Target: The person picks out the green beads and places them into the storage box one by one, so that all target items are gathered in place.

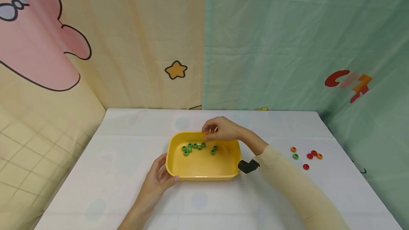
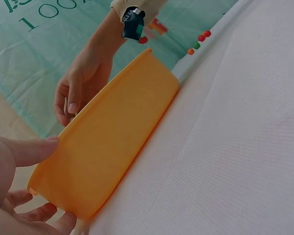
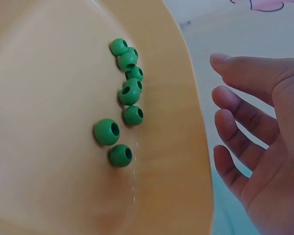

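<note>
A yellow plastic tray [image 1: 204, 169] stands on the white tabletop, with several green beads [image 1: 186, 153] lying inside near its far wall. My left hand [image 1: 157, 180] grips the tray's left end; in the left wrist view its thumb is at the rim and the other fingers are lower on the outside wall. Over the far rim, toward the right, hovers my right hand [image 1: 224, 129]. In the right wrist view its fingers [image 3: 235, 139] are loosely bent with nothing between them, beside the tray wall. The holes of the green beads [image 3: 107, 131] show there.
To the right of the tray lie loose beads: several red ones [image 1: 305, 166], two orange ones [image 1: 293, 149] and a green one [image 1: 295, 156]. A black device [image 1: 248, 166] sits at the right wrist, by the tray's right end. Printed curtains [image 1: 153, 42] hang behind the table.
</note>
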A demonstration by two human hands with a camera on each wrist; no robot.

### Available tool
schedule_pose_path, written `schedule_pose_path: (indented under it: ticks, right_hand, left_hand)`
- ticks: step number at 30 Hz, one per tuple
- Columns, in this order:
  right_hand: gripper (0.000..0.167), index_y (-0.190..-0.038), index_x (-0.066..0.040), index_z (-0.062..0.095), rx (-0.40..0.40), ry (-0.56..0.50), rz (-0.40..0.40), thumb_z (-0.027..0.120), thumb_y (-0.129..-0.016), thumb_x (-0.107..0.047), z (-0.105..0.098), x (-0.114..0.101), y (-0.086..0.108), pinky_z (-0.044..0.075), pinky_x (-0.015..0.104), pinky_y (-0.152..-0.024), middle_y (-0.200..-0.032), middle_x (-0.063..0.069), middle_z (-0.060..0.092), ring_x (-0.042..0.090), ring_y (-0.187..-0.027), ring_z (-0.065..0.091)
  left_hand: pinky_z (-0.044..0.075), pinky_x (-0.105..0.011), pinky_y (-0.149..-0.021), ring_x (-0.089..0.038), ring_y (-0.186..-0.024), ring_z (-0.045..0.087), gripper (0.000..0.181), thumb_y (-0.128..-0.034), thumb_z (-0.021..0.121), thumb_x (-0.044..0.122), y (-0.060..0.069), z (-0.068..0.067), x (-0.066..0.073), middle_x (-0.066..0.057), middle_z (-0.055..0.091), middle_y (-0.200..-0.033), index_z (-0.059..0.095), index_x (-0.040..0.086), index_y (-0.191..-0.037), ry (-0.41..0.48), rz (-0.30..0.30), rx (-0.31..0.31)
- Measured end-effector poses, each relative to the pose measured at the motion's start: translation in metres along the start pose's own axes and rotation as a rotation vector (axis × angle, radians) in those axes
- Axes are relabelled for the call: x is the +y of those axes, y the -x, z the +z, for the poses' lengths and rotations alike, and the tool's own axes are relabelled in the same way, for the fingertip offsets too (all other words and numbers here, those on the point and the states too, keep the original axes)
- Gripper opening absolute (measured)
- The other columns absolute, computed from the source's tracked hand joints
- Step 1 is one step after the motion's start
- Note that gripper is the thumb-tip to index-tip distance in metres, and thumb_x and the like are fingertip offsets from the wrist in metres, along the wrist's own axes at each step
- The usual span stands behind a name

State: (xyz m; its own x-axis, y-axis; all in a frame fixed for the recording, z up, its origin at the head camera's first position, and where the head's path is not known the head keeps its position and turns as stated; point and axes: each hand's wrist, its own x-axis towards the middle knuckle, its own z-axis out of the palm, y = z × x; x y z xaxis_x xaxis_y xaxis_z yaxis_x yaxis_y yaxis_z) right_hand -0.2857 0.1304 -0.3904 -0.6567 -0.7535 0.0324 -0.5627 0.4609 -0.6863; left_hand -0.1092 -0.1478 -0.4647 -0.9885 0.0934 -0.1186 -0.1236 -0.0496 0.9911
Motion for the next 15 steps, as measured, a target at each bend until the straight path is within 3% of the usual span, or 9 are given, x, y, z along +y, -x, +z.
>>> schedule_pose_path:
  ticks: [15]
  right_hand:
    - [0.021, -0.112, -0.001, 0.073, 0.084, -0.026, 0.094, 0.078, -0.094, -0.012, -0.022, 0.019, 0.043, 0.058, 0.036, -0.085, -0.097, -0.002, 0.068, 0.019, -0.089, 0.062]
  left_hand:
    - [0.047, -0.027, -0.107, -0.034, -0.147, 0.038, 0.091, -0.0872, 0.083, 0.004, 0.0, 0.001, 0.001, -0.012, 0.028, -0.164, 0.029, 0.015, -0.159, 0.002, 0.001, 0.001]
